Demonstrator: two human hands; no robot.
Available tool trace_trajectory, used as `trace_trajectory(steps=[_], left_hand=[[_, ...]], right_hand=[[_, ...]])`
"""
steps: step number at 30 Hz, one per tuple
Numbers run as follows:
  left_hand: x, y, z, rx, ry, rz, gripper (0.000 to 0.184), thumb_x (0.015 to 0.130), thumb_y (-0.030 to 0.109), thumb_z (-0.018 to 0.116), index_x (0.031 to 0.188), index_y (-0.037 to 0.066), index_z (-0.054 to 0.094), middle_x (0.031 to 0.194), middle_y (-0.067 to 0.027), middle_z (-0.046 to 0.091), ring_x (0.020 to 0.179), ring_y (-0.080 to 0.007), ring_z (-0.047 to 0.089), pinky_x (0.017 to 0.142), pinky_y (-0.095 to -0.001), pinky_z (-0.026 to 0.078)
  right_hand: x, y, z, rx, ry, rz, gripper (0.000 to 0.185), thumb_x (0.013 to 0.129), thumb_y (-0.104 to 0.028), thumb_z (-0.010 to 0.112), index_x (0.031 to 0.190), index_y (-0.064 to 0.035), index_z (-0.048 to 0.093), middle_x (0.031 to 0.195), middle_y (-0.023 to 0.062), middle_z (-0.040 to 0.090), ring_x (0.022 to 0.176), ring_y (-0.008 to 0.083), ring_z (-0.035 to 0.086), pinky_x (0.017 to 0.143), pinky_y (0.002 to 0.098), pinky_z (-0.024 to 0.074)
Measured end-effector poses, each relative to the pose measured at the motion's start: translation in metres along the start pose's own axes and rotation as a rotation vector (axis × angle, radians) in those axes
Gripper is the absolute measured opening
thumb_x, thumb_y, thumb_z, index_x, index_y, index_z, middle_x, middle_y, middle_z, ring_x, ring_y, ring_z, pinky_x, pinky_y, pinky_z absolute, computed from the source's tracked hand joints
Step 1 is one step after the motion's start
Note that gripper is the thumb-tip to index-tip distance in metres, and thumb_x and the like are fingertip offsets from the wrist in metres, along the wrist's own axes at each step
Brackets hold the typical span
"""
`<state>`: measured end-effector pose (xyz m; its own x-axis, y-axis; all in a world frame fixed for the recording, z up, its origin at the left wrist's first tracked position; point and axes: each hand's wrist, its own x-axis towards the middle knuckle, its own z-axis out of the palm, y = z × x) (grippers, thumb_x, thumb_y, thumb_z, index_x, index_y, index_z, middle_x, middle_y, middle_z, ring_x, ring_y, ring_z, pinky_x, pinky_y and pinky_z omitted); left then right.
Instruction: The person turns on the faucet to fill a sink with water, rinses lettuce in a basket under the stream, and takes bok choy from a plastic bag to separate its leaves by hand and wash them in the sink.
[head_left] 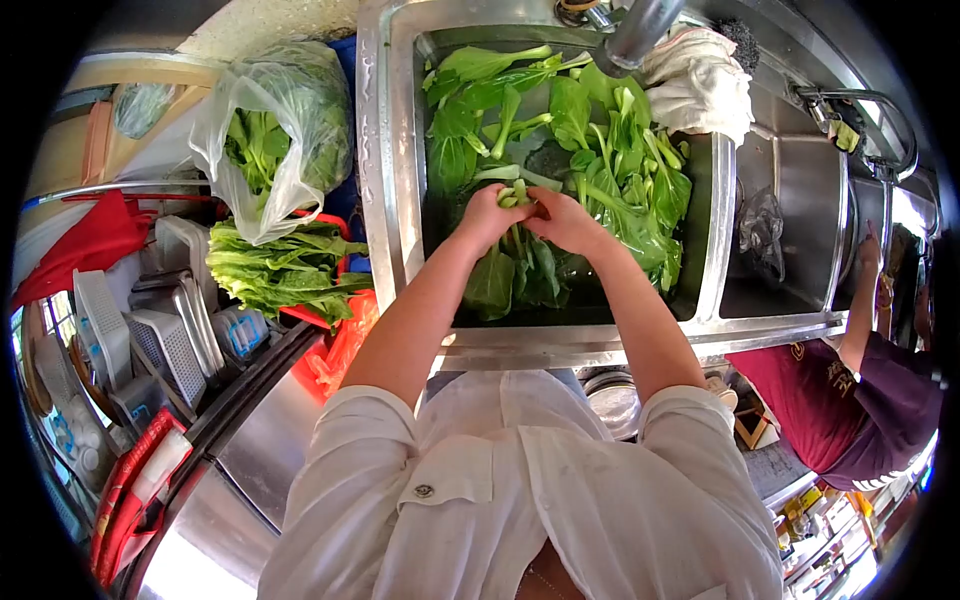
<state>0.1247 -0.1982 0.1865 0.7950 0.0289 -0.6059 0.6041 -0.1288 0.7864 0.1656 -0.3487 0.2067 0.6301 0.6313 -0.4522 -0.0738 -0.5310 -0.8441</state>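
My left hand [486,218] and my right hand [566,220] meet over the water-filled sink basin [402,150]. Both are closed around a small bunch of bok choy [515,192], its pale stem ends up and its leaves hanging towards the water. Loose bok choy [630,190] floats thickly to the right of my hands. More green stalks and leaves [490,90] lie in the water beyond them. My fingertips are partly hidden behind the stems and each other.
A plastic bag of greens [300,130] stands left of the sink, with leafy greens [280,265] below it. A white cloth [700,75] hangs by the tap pipe [640,35]. Plastic baskets [165,350] fill the left side. Another person [850,400] works at the right.
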Motion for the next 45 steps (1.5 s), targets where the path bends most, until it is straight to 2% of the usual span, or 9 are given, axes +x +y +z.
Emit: trace_trajectory(steps=[7, 14, 16, 18, 22, 34, 38, 41, 45], left_hand=[[-0.004, 0.01, -0.017, 0.074, -0.313, -0.08, 0.022, 0.076, 0.013, 0.063, 0.092, -0.002, 0.056, 0.08, -0.0047, 0.058, 0.064, -0.0106, 0.054, 0.058, -0.0236, 0.043], [0.001, 0.002, 0.008, -0.221, 0.003, 0.051, 0.022, 0.079, 0.011, 0.06, 0.095, -0.002, 0.054, 0.076, -0.0057, 0.057, 0.061, -0.0116, 0.055, 0.057, -0.0248, 0.044], [-0.002, 0.005, 0.009, -0.269, 0.081, 0.054, 0.023, 0.078, 0.011, 0.06, 0.096, -0.002, 0.054, 0.076, -0.006, 0.057, 0.06, -0.0119, 0.055, 0.056, -0.0251, 0.044], [-0.003, 0.007, 0.007, -0.034, -0.179, 0.06, 0.026, 0.077, 0.012, 0.06, 0.1, 0.001, 0.053, 0.078, -0.0047, 0.057, 0.064, -0.0138, 0.055, 0.06, -0.027, 0.044], [-0.013, 0.003, 0.015, 0.313, -0.087, 0.344, 0.023, 0.078, 0.013, 0.058, 0.098, 0.003, 0.051, 0.079, -0.0104, 0.058, 0.072, -0.0239, 0.055, 0.064, -0.0329, 0.043], [-0.043, 0.017, 0.014, 0.106, 0.038, 0.619, 0.021, 0.081, 0.013, 0.055, 0.098, 0.001, 0.049, 0.089, -0.0147, 0.056, 0.08, -0.0258, 0.056, 0.071, -0.0315, 0.044], [-0.034, 0.015, 0.008, 0.236, 0.046, 0.437, 0.035, 0.078, 0.014, 0.059, 0.109, 0.003, 0.046, 0.102, -0.0159, 0.054, 0.092, -0.0305, 0.053, 0.081, -0.0337, 0.042], [-0.053, 0.031, 0.004, 0.673, 0.126, 0.507, 0.073, 0.072, 0.016, 0.061, 0.132, 0.007, 0.022, 0.126, -0.024, 0.033, 0.114, -0.0403, 0.033, 0.096, -0.0428, 0.031], [-0.108, 0.04, -0.019, 0.698, 0.096, 0.633, 0.066, 0.071, 0.015, 0.061, 0.129, 0.009, 0.031, 0.128, -0.0185, 0.034, 0.115, -0.0357, 0.036, 0.096, -0.0399, 0.032]], right_hand=[[0.0, 0.017, -0.025, -0.307, -0.179, -0.088, 0.04, 0.076, -0.008, 0.051, 0.116, -0.0051, 0.047, 0.073, 0.0085, 0.058, 0.065, 0.0159, 0.053, 0.061, 0.0286, 0.0427], [-0.014, -0.019, -0.025, 0.024, -0.053, 0.059, 0.034, 0.076, -0.009, 0.049, 0.111, -0.0072, 0.052, 0.078, 0.0149, 0.06, 0.069, 0.0276, 0.057, 0.064, 0.0337, 0.0437], [-0.013, -0.007, -0.008, -0.351, 0.067, 0.005, 0.031, 0.079, -0.015, 0.051, 0.109, -0.0085, 0.052, 0.082, 0.0158, 0.061, 0.074, 0.0315, 0.058, 0.064, 0.0375, 0.0447], [-0.012, -0.021, -0.012, -0.465, 0.161, 0.024, 0.032, 0.083, -0.03, 0.046, 0.105, -0.0084, 0.051, 0.08, 0.0169, 0.06, 0.075, 0.0363, 0.058, 0.064, 0.0441, 0.0458], [-0.002, -0.018, -0.016, -0.488, 0.162, 0.115, 0.025, 0.085, -0.031, 0.046, 0.095, -0.0077, 0.05, 0.079, 0.0175, 0.06, 0.074, 0.0356, 0.058, 0.062, 0.0429, 0.0461], [-0.034, -0.005, 0.011, 2.014, 0.146, 0.306, 0.018, 0.09, -0.022, 0.044, 0.084, -0.0053, 0.045, 0.064, -0.0017, 0.043, 0.046, 0.0033, 0.035, 0.044, 0.0162, 0.034], [-0.046, -0.001, -0.042, 2.018, 0.365, -0.122, 0.019, 0.09, -0.027, 0.044, 0.082, -0.0099, 0.043, 0.063, -0.0022, 0.042, 0.047, 0.0049, 0.032, 0.047, 0.0186, 0.0315], [-0.067, -0.004, -0.067, 1.608, 0.503, 0.064, 0.016, 0.088, -0.024, 0.048, 0.089, -0.0079, 0.049, 0.064, 0.0001, 0.044, 0.049, 0.008, 0.034, 0.049, 0.0243, 0.0327], [-0.114, 0.002, -0.053, 1.3, 0.598, 0.232, 0.017, 0.087, -0.023, 0.048, 0.093, -0.0078, 0.052, 0.064, 0.0007, 0.045, 0.05, 0.0093, 0.036, 0.049, 0.0255, 0.0323]])
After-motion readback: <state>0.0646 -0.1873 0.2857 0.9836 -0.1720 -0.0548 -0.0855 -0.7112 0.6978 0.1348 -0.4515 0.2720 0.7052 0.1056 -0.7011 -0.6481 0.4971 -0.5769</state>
